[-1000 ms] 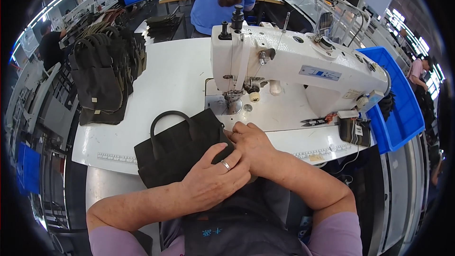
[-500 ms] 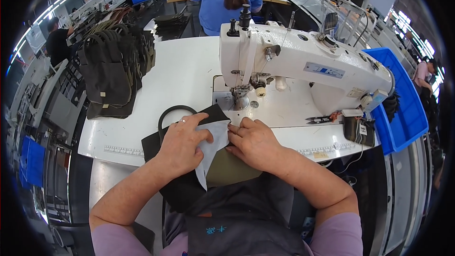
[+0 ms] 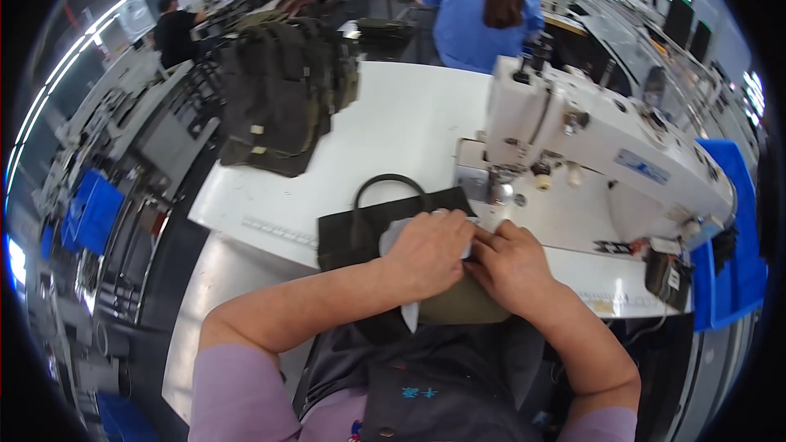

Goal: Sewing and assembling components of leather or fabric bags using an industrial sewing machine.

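In front of me at the table's near edge is a dark bag panel [image 3: 337, 237] with a looped handle [image 3: 359, 225]. A pale grey fabric layer [image 3: 391, 234] and an olive fabric part [image 3: 463, 304] lie with it. My left hand [image 3: 430, 252] is closed on the pale layer near the panel's upper right corner, its fingertips partly hidden. Beside it, almost touching, my right hand [image 3: 514, 268] pinches the same fabric edge. Both are just in front of the white sewing machine [image 3: 512, 119] and its presser foot area [image 3: 498, 188].
Dark backpack-like pieces [image 3: 266, 94] are stacked at the table's far left. Small thread snips [image 3: 612, 247] and a dark pouch-like item [image 3: 661, 274] lie right, beside a blue bin [image 3: 741, 278]. A co-worker in blue [image 3: 479, 12] sits beyond the table.
My view has turned, so the scene sits farther right and tilted. My left hand has moved from lying spread over the pale fabric to meet my right hand at the panel's corner.
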Demonstrator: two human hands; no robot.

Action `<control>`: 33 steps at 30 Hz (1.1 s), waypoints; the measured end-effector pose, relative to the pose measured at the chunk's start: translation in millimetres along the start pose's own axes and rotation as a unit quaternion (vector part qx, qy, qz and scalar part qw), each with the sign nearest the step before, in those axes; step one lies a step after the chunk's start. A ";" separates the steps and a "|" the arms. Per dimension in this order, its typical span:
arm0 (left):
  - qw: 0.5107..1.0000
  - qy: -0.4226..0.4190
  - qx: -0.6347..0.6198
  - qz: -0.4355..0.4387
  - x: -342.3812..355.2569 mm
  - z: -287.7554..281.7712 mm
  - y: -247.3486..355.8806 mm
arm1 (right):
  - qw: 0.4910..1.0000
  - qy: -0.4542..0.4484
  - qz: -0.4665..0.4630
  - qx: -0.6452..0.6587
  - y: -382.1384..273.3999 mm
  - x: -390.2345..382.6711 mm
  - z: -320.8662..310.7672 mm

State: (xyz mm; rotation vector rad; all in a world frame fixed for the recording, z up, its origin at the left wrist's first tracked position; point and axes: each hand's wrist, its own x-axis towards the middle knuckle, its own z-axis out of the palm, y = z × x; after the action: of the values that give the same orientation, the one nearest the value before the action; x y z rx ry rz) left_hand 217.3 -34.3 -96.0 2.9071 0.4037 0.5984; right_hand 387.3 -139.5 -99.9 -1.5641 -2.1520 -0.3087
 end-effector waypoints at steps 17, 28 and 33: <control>0.975 -0.058 -0.123 -0.175 15.7 -1.4 -19.2 | 0.998 -0.052 0.017 -0.001 -4.8 4.1 -5.6; 0.992 0.090 0.031 0.084 13.3 14.5 -35.5 | 0.999 -0.049 0.020 -0.011 -5.4 3.5 -4.4; 0.997 0.019 0.037 0.058 17.7 14.6 -40.9 | 0.998 -0.052 0.019 -0.017 -6.4 4.8 -5.3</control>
State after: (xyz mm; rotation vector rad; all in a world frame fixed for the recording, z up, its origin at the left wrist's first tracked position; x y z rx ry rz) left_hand 229.5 8.5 -110.8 3.0105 0.2676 0.6716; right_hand 381.3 -140.0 -92.4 -1.6713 -2.2039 -0.2583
